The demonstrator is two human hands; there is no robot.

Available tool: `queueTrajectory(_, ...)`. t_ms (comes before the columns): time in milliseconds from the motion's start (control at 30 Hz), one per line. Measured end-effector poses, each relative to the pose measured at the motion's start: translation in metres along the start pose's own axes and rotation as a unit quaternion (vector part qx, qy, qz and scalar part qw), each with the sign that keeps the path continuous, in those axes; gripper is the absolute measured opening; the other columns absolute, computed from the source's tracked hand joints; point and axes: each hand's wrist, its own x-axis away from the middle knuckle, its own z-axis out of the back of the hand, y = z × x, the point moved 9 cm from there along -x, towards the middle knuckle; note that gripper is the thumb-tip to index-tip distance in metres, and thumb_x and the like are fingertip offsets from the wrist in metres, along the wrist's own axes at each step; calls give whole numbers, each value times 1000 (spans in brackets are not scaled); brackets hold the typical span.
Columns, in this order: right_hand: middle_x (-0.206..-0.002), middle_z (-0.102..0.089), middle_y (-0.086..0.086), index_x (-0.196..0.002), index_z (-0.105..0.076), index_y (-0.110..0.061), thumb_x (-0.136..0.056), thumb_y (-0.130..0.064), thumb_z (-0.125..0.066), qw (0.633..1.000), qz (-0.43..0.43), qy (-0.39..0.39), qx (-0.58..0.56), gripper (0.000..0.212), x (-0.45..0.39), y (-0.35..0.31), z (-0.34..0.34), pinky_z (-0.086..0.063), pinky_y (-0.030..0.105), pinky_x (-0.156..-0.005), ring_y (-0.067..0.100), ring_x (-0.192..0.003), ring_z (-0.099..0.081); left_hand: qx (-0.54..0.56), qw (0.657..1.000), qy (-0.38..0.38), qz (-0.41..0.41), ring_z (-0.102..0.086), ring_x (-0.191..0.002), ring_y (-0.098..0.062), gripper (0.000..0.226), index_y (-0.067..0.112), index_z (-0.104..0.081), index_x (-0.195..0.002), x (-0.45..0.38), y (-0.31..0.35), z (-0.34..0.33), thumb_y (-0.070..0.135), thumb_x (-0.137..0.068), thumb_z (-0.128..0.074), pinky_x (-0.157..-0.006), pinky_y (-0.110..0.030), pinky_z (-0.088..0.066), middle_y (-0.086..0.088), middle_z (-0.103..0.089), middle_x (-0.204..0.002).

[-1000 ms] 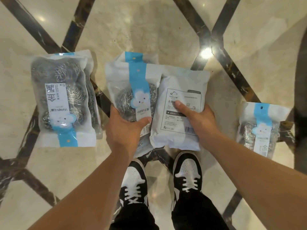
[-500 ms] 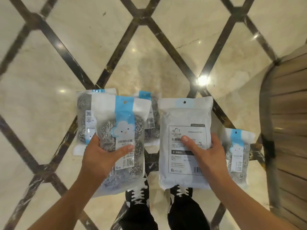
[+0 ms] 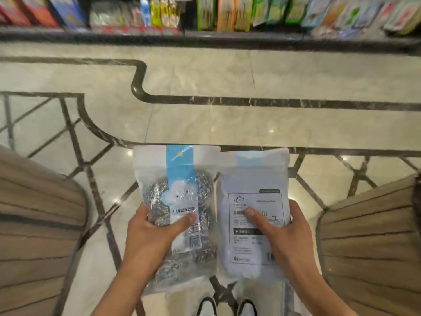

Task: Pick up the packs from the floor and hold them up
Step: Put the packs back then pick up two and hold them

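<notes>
Holding two scourer packs clear of the floor

Gripping one pack apiece, the person has both held upright, side by side, edges touching or nearly so, well above the marble floor (image 3: 205, 124). The left hand (image 3: 150, 236) pinches the clear-fronted pack (image 3: 180, 201) at its lower left, thumb pressed across the front label and fingers hidden behind. The right hand (image 3: 287, 233) pinches the white-backed pack (image 3: 252, 201) at its lower right in the same way, thumb lying over the printed panel.

Both look light and soft to handle. The clear one is a thin glossy film pouch with a pale blue strip and a cloud motif, and through it show coils of steel-wool scourers: springy, rough, likely to give under pressure rather than break. The other pack shows only a matt white back with a framed block of print, bulging gently as if it holds the same contents. Glossy film can slip, so a grip lower down over the bulk of the scourers, as here, seems safer than one on the flat sealed header with its hang hole.

Blurred shelves (image 3: 205, 35) of bright packets run along the top, and brown striped surfaces flank either side. Toes of two shoes (image 3: 227, 307) show below.
</notes>
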Motion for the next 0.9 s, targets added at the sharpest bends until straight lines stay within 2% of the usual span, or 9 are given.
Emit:
queueTrajectory(67, -92, -78, -10, -107, -65, -28, -61, -50, -90, 999, 36, -12, -7, 57, 24, -62, 4, -57, 20, -61, -1, -75, -73, 7, 999, 9, -33, -64, -110, -21, 59, 41, -53, -98, 33, 62, 28, 29, -61, -97, -88, -28, -44, 5, -66, -117)
queueTrajectory(167, -95, -78, -12, -110, -67, -31, -60, -56, -90, 996, 82, -23, -22, 60, 62, -142, 8, -60, 30, -71, 5, -83, -75, 31, 997, 30, -62, -56, -112, -12, 59, 42, -50, -95, 80, 129, 74, 22, -64, -96, -89, -21, -43, 19, -59, -103)
queueTrajectory(267, -94, -80, -10, -109, -71, -27, -65, -44, -97, 991, 121, -54, -33, 54, 94, -198, 4, -61, 37, -77, 13, -88, -77, 56, 992, 60, -93, -67, -112, -21, 63, 35, -60, -102, 121, 168, 119, 29, -53, -98, -79, -26, -50, 4, -72, -115)
queueTrajectory(400, -89, -78, -18, -103, -67, -34, -69, -40, -94, 977, 168, -128, -42, 44, 135, -261, -17, -57, 29, -72, -1, -79, -73, 86, 980, 125, -127, -72, -109, -31, 77, 30, -67, -113, 173, 200, 171, 36, -44, -102, -78, -31, -58, -2, -76, -114)
queueTrajectory(500, -92, -78, -13, -106, -65, -33, -71, -43, -92, 960, 208, -186, -37, 45, 162, -301, -37, -53, 16, -61, -4, -76, -72, 119, 967, 182, -134, -67, -111, -48, 98, 32, -65, -122, 216, 213, 205, 48, -34, -104, -94, -58, -57, 1, -77, -118)
queueTrajectory(600, -95, -77, -13, -107, -65, -32, -70, -45, -92, 938, 240, -247, -27, 48, 191, -330, -61, -56, 19, -63, -3, -78, -73, 126, 950, 253, -131, -63, -115, -52, 96, 35, -64, -123, 263, 214, 240, 48, -36, -102, -100, -65, -51, 2, -78, -117)
queueTrajectory(667, -94, -77, -13, -106, -65, -32, -70, -45, -92, 922, 260, -286, -21, 47, 213, -344, -77, -57, 22, -64, -2, -78, -73, 118, 937, 301, -129, -70, -109, -46, 88, 33, -66, -121, 300, 209, 263, 42, -41, -101, -96, -63, -55, 2, -80, -110)
queueTrajectory(800, -94, -77, -12, -106, -65, -32, -71, -44, -92, 884, 290, -367, -15, 45, 266, -356, -109, -58, 23, -62, -2, -77, -73, 136, 900, 396, -120, -77, -96, -20, 75, 29, -68, -114, 379, 188, 306, 30, -47, -100, -88, -44, -61, 4, -80, -103)
queueTrajectory(900, -94, -77, -12, -103, -64, -35, -69, -46, -92, 857, 306, -414, -7, 46, 312, -359, -133, -63, 32, -68, 3, -78, -75, 141, 868, 463, -108, -75, -103, -23, 101, 29, -63, -127, 441, 166, 336, 49, -36, -104, -93, -49, -59, 2, -77, -117)
